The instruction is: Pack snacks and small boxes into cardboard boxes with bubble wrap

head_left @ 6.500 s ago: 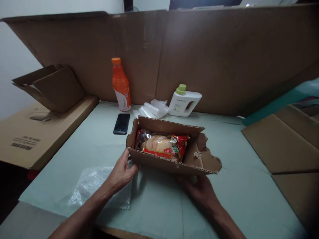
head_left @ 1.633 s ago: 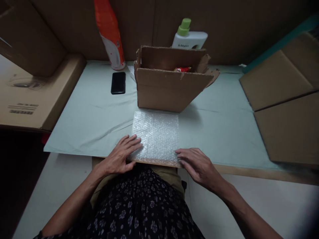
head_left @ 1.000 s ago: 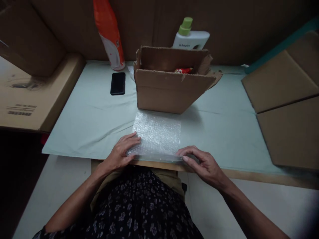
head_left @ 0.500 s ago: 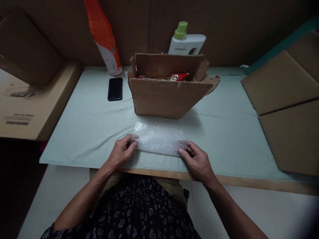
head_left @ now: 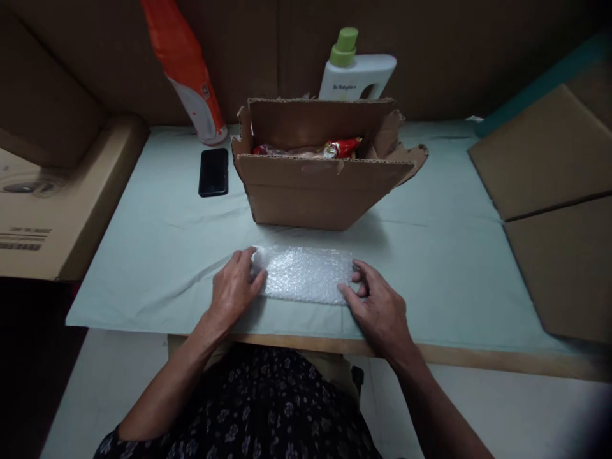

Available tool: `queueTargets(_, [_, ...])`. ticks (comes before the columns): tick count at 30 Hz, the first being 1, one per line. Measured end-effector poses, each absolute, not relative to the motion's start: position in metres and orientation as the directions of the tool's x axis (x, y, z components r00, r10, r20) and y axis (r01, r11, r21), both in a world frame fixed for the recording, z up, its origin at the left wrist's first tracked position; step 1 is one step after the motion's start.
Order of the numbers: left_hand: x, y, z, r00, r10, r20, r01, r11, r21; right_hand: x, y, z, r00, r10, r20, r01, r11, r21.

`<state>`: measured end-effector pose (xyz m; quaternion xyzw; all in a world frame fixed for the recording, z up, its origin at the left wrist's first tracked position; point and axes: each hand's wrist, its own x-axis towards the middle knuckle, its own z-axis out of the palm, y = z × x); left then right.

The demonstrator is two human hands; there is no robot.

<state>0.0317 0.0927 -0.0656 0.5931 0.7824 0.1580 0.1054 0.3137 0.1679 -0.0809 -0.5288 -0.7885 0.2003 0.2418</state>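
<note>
A flat, folded strip of clear bubble wrap (head_left: 303,274) lies on the cloth near the table's front edge. At its left end my left hand (head_left: 234,280) grips it, fingertips at the far corner and thumb on the near part. My right hand (head_left: 380,306) has the right end between thumb and fingers. Just beyond the wrap stands an open cardboard box (head_left: 306,194) with torn upper edges. Inside the box a red and gold packet (head_left: 344,148) shows above the near wall; the lower contents are hidden.
A black phone (head_left: 213,172) lies left of the box, with an orange and white bottle (head_left: 194,83) behind it. A white bottle with a green cap (head_left: 356,73) is behind the box. Larger cartons flank the table at left (head_left: 43,210) and right (head_left: 554,210).
The bubble wrap's near part has been folded over, so it now lies as a neater, flatter strip. My left fingers have moved to its far left corner. The view has shifted slightly.
</note>
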Motion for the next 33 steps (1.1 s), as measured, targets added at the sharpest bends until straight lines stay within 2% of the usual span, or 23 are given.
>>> queueTargets(5, [0.027,0.100,-0.061,-0.324,0.946,-0.025,0.870,0.309,0.384,0.314,0.188,-0.082,-0.386,0.896,0.219,0.797,0.443,-0.411])
queueTargets(11, [0.030,0.098,-0.066,-0.299,0.952,-0.064,0.830,0.293,0.475,0.295,0.210,-0.083,-0.507,0.846,0.166,0.703,0.517,-0.488])
queueTargets(15, [0.036,0.070,-0.066,-0.314,0.946,-0.080,0.795,0.308,0.522,0.273,0.227,-0.080,-0.549,0.806,0.222,0.667,0.583,-0.464])
queueTargets(19, [0.045,0.045,-0.053,-0.299,0.918,-0.260,0.775,0.392,0.496,0.257,0.245,-0.075,-0.557,0.767,0.318,0.635,0.641,-0.431])
queueTargets(22, [0.050,0.040,-0.044,-0.279,0.890,-0.360,0.765,0.433,0.478,0.256,0.259,-0.071,-0.552,0.774,0.310,0.645,0.632,-0.429])
queueTargets(28, [0.052,0.047,-0.040,-0.270,0.876,-0.399,0.802,0.434,0.411,0.231,0.295,-0.067,-0.638,0.734,0.231,0.637,0.672,-0.377])
queueTargets(33, [0.055,0.043,-0.041,-0.230,0.884,-0.408,0.825,0.399,0.400,0.224,0.297,-0.055,-0.674,0.692,0.257,0.592,0.715,-0.372])
